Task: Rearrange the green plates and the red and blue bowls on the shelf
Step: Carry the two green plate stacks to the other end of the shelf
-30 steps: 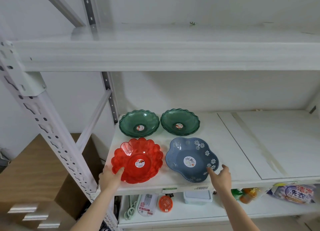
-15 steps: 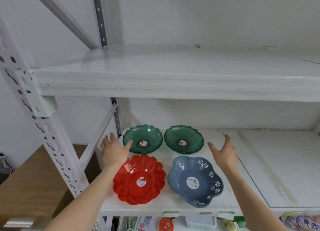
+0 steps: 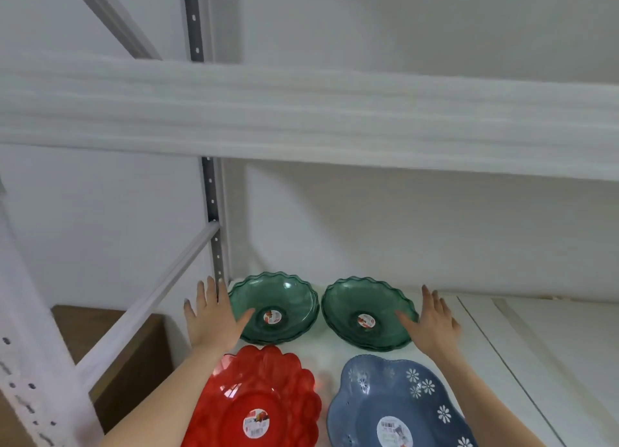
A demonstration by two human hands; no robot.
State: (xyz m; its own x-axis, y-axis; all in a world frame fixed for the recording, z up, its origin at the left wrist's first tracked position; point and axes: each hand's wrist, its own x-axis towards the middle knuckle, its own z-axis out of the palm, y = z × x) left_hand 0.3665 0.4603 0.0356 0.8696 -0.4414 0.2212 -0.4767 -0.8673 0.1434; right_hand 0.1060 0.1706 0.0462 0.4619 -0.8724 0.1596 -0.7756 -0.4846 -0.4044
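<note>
The left hand [image 3: 211,319] lay spread, empty, at the left green plate [image 3: 273,307] — thumb over its rim. The right green plate [image 3: 368,312] met the splayed, empty right hand [image 3: 432,322]. Red bowl [image 3: 258,403] and blue bowl [image 3: 398,406] sat in front on the shelf [image 3: 536,346].

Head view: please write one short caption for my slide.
Open left hand and right hand reach two green plates behind red bowl and blue bowl.

Round stickers on red bowl [image 3: 256,421], blue bowl [image 3: 394,431], green plates [image 3: 272,316]: print too blurred to read
</note>
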